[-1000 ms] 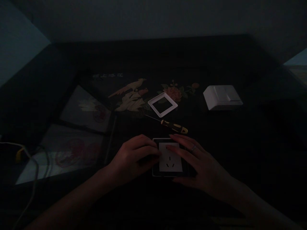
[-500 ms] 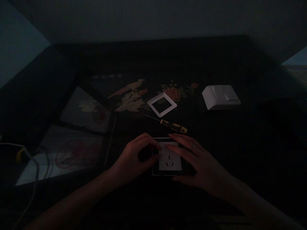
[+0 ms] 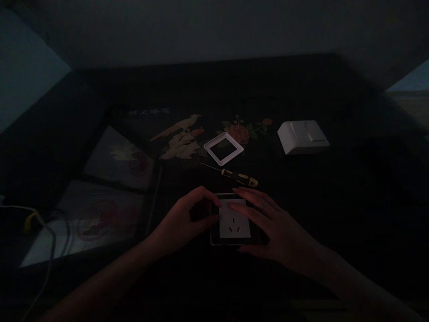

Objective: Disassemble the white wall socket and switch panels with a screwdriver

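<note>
A white wall socket [image 3: 234, 226] with three visible slots lies face up on the dark table, inside a darker square surround with a thin pale edge. My left hand [image 3: 197, 212] curls at its left side, thumb and index fingertips against the white face's edge. From the right, my right hand [image 3: 268, 223] spans the socket: two fingers reach over its top part and the thumb is by the bottom edge. A ring is on one finger. Beyond the hands lies a screwdriver [image 3: 239, 177] with a black and yellow handle. Dim light hides fine detail.
Behind the screwdriver lies a white square frame [image 3: 214, 156]. A white box-like housing [image 3: 303, 137] stands at the right. On the left, a pale cable [image 3: 52, 241] runs near a yellow item [image 3: 30, 222]. The tabletop bears a bird-and-flower picture [image 3: 181, 143] and window-like reflections.
The whole view has shifted slightly, with the table's things appearing a little further left. Both hands keep nearly the same hold on the socket.
</note>
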A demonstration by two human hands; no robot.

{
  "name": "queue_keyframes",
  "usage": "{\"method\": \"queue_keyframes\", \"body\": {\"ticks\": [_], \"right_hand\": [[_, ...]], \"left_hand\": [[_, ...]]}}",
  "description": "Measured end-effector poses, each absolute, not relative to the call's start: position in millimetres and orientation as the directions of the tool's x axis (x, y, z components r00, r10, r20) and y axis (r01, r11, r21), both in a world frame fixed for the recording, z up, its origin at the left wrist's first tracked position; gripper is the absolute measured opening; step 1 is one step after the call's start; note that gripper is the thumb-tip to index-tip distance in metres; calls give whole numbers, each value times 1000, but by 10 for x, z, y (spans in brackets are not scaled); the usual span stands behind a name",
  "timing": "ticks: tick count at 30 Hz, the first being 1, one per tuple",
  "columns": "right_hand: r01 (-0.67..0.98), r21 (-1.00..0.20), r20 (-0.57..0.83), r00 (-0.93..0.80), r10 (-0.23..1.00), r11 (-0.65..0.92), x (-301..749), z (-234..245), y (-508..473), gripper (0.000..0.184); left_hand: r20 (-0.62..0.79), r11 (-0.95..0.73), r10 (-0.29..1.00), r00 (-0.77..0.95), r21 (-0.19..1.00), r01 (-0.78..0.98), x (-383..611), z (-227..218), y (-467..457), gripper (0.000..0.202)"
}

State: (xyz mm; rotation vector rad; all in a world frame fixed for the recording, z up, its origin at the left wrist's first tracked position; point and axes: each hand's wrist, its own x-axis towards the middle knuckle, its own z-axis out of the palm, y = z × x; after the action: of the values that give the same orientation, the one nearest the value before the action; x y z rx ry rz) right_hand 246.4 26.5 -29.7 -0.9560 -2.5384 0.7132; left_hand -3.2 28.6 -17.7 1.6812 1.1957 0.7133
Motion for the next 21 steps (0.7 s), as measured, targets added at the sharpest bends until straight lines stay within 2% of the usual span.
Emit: {"method": "queue_keyframes", "body": {"ticks": [4, 7, 8, 11, 13, 15, 18, 21], "right_hand": [[518, -549, 129, -723, 679, 656, 2456, -282, 268, 70], [525, -562, 103, -722, 684, 639, 2457, -263, 275, 71], [532, -569, 85, -721, 688, 627, 2460, -256, 276, 72], [546, -584, 37, -721, 692, 601, 2468, -240, 278, 77], [564, -583, 8, -715, 699, 585, 2471, -230, 277, 77], [582, -579, -19, -711, 703, 572, 2470, -218, 273, 77], [595, -578, -49, -709, 704, 559, 2463, -198, 267, 80], [614, -584, -80, -694, 716, 530, 2456, -181, 258, 81]], "left_hand": [[57, -237, 927, 371, 855, 461, -57, -99, 385, 13], [218, -422, 887, 406, 739, 526, -35, -28, 584, 14], [227, -464, 864, 448, 703, 539, -13, -11, 673, 16], [223, -598, 780, 585, 543, 590, 106, 0, 965, 29], [161, -702, 683, 712, 412, 581, 216, -22, 1137, 43], [81, -778, 583, 808, 343, 527, 332, -55, 1261, 49], [31, -834, 490, 871, 306, 459, 478, -114, 1349, 42], [34, -846, 480, 877, 285, 451, 550, -165, 1363, 32]]}}
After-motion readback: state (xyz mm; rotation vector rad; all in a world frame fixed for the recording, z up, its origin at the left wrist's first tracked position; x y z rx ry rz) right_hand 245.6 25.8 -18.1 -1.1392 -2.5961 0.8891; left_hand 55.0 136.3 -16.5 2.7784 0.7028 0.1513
